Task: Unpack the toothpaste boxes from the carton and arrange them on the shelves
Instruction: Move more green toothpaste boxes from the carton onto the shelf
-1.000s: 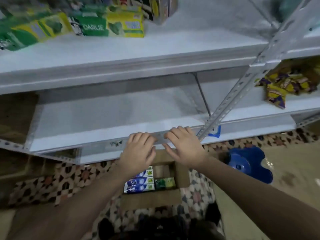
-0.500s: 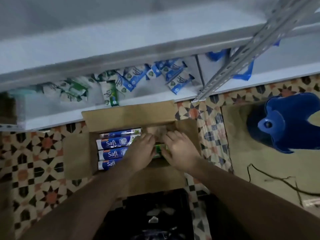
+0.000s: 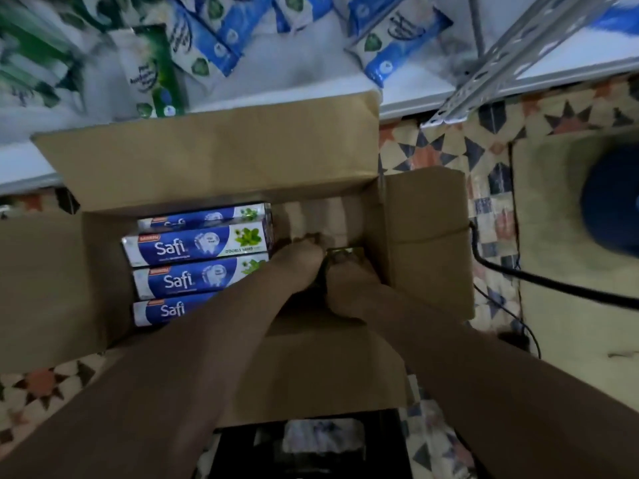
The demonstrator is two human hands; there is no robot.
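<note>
An open brown carton (image 3: 207,160) stands on the patterned floor in front of the lowest shelf. Several blue and white Safi toothpaste boxes (image 3: 193,245) lie flat in its left half. Both my hands reach down into the right half, close together. My left hand (image 3: 301,261) and my right hand (image 3: 352,285) curl their fingers round a small green toothpaste box (image 3: 347,251), of which only the top edge shows between them. The fingertips are hidden in the carton's shadow.
The lowest white shelf (image 3: 432,95) behind the carton holds blue and green packets (image 3: 207,39). A slotted metal upright (image 3: 511,60) slants down at the right. A blue round object (image 3: 612,209) and a black cable (image 3: 553,288) lie on the floor to the right.
My view dropped from the shelf edge down to the carton. Both hands left the shelf rim, went into the carton and closed round the green box.
</note>
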